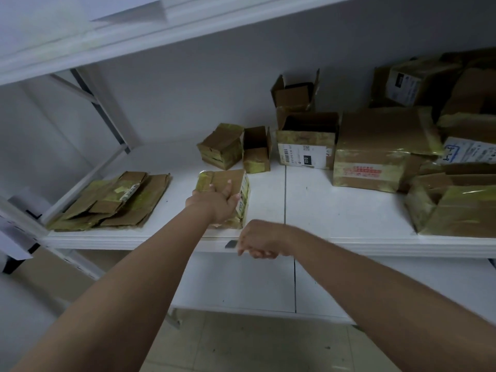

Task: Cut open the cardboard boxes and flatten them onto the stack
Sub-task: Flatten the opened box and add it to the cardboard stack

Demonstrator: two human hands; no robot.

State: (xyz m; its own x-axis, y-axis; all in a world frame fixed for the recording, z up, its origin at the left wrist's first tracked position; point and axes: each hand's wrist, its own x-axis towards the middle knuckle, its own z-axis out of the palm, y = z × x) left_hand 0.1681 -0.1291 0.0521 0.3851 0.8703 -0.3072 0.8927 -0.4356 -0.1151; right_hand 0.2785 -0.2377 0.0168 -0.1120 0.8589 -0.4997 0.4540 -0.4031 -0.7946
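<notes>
Bare shelf point(335, 205) between boxes point(375, 149) (wide)

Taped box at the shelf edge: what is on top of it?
The left hand lies over the box, thumb at its labelled side. Its underside and contents are hidden.
</notes>
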